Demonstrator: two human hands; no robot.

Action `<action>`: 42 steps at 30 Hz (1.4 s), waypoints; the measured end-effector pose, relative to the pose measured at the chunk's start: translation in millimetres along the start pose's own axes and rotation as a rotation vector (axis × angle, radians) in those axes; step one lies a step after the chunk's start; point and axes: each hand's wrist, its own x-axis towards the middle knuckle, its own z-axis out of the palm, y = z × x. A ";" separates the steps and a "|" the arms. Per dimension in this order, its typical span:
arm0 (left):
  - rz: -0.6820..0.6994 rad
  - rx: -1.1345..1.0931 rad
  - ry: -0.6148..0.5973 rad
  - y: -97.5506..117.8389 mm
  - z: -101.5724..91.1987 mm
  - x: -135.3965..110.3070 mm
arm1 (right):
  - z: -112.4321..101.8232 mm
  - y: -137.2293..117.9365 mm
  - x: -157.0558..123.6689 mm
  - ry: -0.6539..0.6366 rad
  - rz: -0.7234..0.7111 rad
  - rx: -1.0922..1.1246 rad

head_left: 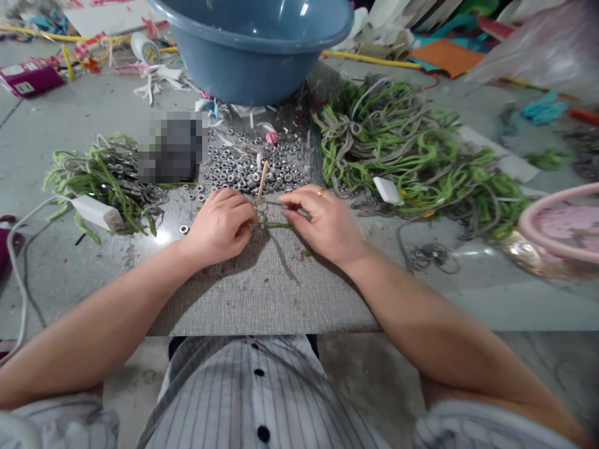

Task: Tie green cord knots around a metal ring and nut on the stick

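Note:
My left hand [219,226] and my right hand [322,221] meet over a grey textured board [243,293], both with fingers pinched. Between them lies a green and grey cord [276,226] with a small metal ring; each hand pinches one end of it. A thin wooden stick [262,179] rises from the spot where my fingers meet. A gold ring sits on my right hand. Just beyond my fingers lies a heap of small metal nuts [248,165].
A blue plastic basin [255,43] stands behind the nuts. Piles of green and grey cords lie at the right [412,149] and the left [103,178]. A pink round object [561,224] sits at the right edge. A white cable [21,249] runs along the left.

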 end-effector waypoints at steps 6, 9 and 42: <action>0.115 0.019 0.099 -1.6 1.9 -1.4 | 3.6 -24.9 -5.5 -0.156 -0.018 0.048; 0.148 0.029 0.087 -2.5 2.2 -1.6 | 6.3 -29.4 -6.2 -0.245 -0.020 0.015; 0.040 0.029 0.104 -3.5 1.7 -0.1 | -49.7 7.6 14.4 -0.562 0.089 0.008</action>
